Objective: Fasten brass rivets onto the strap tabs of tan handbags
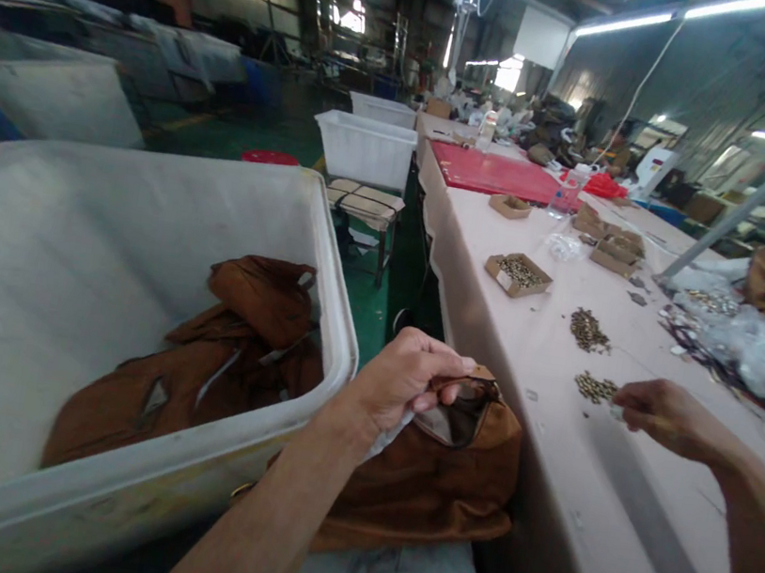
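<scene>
My left hand [405, 375] is closed around the dark rim of a brown bag [440, 484] that rests on my lap. My right hand [656, 415] reaches over the pink table [585, 467], its fingers pinched right beside a small heap of brass-coloured metal parts [594, 386]. Whether a part sits between the fingertips is too small to tell. A second heap of the same parts [588, 330] lies a little farther back.
A big white plastic bin [153, 197] at my left holds more brown bags [231, 351]. Small cardboard boxes [518, 274] of parts, a water bottle [567, 191], a red mat [498, 172] and clear plastic bags [764, 354] lie along the table. Another white bin [366, 147] stands farther back.
</scene>
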The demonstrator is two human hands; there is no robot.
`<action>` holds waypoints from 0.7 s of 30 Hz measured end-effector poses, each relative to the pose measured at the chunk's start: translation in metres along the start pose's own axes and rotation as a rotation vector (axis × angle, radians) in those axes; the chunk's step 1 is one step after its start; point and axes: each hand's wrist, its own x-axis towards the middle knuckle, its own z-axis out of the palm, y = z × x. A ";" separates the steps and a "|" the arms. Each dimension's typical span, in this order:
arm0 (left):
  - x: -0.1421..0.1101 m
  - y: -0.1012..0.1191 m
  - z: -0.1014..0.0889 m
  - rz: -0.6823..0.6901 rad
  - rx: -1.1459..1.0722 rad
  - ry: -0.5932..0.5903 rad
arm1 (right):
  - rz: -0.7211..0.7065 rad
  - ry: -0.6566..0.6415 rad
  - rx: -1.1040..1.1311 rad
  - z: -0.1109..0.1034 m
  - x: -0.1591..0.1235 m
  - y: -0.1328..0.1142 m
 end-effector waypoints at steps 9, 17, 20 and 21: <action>0.007 -0.010 0.018 0.010 -0.006 0.013 | 0.051 0.023 0.009 0.024 0.003 0.008; -0.005 -0.032 0.031 0.002 0.039 0.030 | -0.089 0.009 -0.008 0.050 0.016 0.011; -0.008 -0.039 0.035 0.008 0.034 0.022 | -0.137 -0.019 0.005 0.053 0.018 0.016; -0.008 -0.041 0.036 0.012 0.031 0.028 | -0.143 -0.031 0.012 0.053 0.018 0.018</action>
